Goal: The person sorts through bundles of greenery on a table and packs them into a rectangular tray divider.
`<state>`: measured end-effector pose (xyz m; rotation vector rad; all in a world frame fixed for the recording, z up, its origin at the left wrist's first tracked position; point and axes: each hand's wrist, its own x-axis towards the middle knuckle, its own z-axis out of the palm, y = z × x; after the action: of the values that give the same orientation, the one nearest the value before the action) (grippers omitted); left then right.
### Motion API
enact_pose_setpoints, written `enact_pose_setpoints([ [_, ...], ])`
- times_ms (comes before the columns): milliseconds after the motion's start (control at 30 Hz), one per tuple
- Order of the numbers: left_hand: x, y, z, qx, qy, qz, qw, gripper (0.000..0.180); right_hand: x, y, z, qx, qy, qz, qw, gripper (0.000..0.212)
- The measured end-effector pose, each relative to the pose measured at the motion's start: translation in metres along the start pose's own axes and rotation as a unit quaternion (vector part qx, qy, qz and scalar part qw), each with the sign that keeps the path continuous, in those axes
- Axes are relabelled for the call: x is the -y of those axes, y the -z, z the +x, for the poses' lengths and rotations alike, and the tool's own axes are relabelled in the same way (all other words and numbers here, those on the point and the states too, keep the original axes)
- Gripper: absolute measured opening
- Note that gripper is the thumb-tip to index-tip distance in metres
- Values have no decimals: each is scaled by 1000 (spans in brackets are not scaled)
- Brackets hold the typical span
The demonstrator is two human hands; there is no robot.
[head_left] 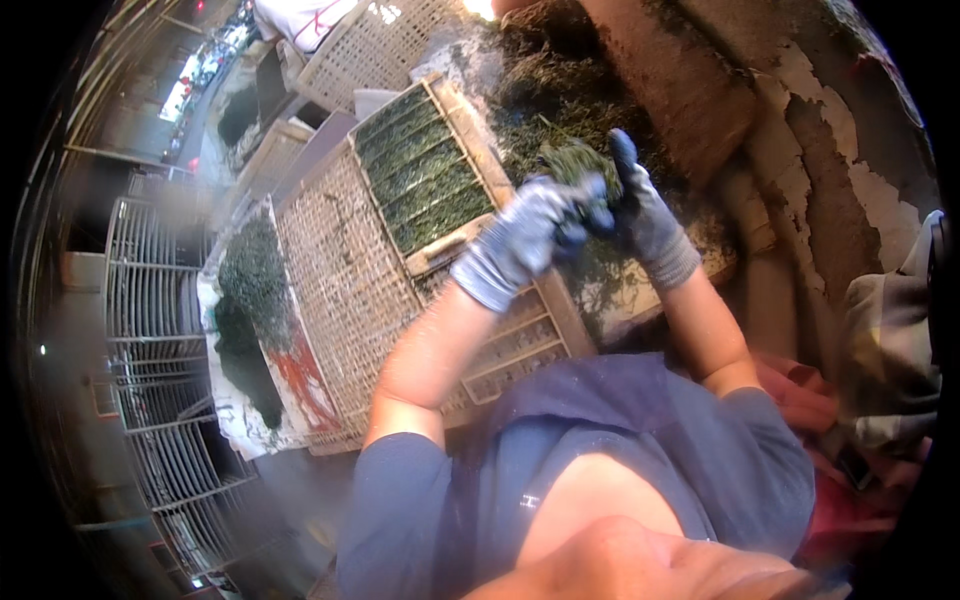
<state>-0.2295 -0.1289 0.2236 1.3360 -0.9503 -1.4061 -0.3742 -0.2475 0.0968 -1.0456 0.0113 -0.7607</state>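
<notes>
Green strands [570, 160], beyond curled fingers [597, 190] of left hand [530, 222], beside raised thumb [623, 152] of right hand [648, 208], grips blurred, unclear

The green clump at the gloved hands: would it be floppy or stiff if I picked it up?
The green clump would probably flop, since it looks like thin, loose strands. It is likely light for its size, given its wispy, ragged edges. Strands might drop off, as no tie shows.
</notes>
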Motion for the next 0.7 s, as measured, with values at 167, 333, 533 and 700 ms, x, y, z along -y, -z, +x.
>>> enact_pose_setpoints([
  [167, 147, 60, -86, 7, -3, 79, 997, 31, -87, 8, -31, -96, -174, 167, 966, 57],
  [333, 144, 196, -174, -122, 159, -63, 978, 41, -182, -70, -41, 1, 23, -585, 811, 47],
  [533, 236, 258, -196, -393, -11, 551, 736, 43, -290, -82, -20, -62, 46, -710, 700, 33],
  [700, 263, 169, -163, -246, -104, 616, 741, 74, -251, -85, -5, -169, 24, -553, 815, 30],
])
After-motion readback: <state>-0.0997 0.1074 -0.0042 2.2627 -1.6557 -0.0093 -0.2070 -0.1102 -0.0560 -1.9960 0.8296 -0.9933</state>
